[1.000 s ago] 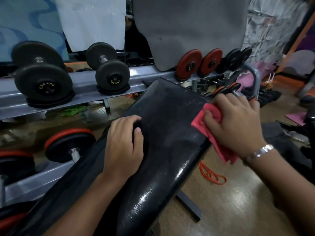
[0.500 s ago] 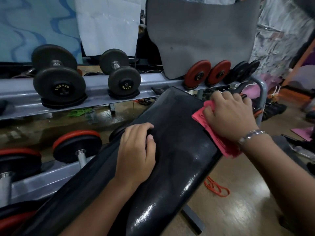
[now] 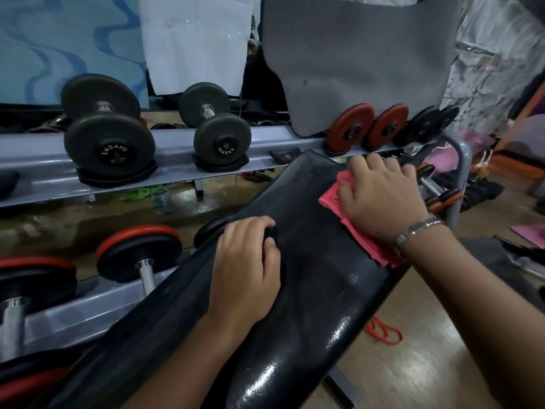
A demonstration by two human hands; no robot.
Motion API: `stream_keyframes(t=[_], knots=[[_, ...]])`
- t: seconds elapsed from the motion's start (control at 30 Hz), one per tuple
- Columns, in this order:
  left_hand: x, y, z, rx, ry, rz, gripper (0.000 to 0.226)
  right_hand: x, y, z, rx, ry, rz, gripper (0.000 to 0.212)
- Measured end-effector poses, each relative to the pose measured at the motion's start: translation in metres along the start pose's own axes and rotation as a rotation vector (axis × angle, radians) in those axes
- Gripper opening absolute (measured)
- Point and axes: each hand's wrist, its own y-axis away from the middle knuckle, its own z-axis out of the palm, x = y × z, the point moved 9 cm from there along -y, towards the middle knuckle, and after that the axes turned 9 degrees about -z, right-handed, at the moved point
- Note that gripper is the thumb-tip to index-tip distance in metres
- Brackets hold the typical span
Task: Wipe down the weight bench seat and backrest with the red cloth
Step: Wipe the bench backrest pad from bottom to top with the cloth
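A glossy black bench pad [image 3: 312, 290] runs diagonally from lower left to upper right. My right hand [image 3: 380, 199], with a metal bracelet on the wrist, presses the red cloth [image 3: 358, 240] flat against the pad's right edge near its far end. Part of the cloth hangs over that edge under my wrist. My left hand [image 3: 247, 267] rests on the pad's left edge, fingers curled over the side and gripping it.
A grey two-tier dumbbell rack [image 3: 177, 154] stands close along the left with black dumbbells [image 3: 109, 143] above and red-rimmed ones [image 3: 138, 255] below. A grey mat [image 3: 354, 60] hangs behind. An orange band [image 3: 383, 335] lies on the wooden floor to the right.
My right hand has slid the red cloth further up the pad's right edge toward the far end. My left hand has kept its grip on the left edge.
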Motion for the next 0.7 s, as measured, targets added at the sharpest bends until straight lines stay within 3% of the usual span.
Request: stream_keyframes(t=[0.13, 0.3, 0.4, 0.5, 0.7], knots=[[0.000, 0.001, 0.000, 0.002, -0.003, 0.011, 0.029, -0.003, 0.013, -0.005, -0.068, -0.182, -0.145, 0.024], [0.000, 0.000, 0.000, 0.000, -0.014, 0.023, 0.031, 0.020, -0.020, 0.003, -0.098, -0.112, 0.042, 0.032], [0.001, 0.001, -0.001, 0.018, -0.015, 0.038, 0.029, -0.009, -0.019, 0.006, -0.059, -0.087, -0.083, 0.043], [0.002, 0.002, -0.001, 0.026, -0.014, 0.058, 0.027, -0.015, -0.010, 0.004, -0.077, -0.140, -0.216, 0.041], [0.002, 0.002, -0.003, 0.043, -0.004, 0.065, 0.025, 0.004, -0.043, 0.013, -0.059, -0.089, -0.040, 0.032]])
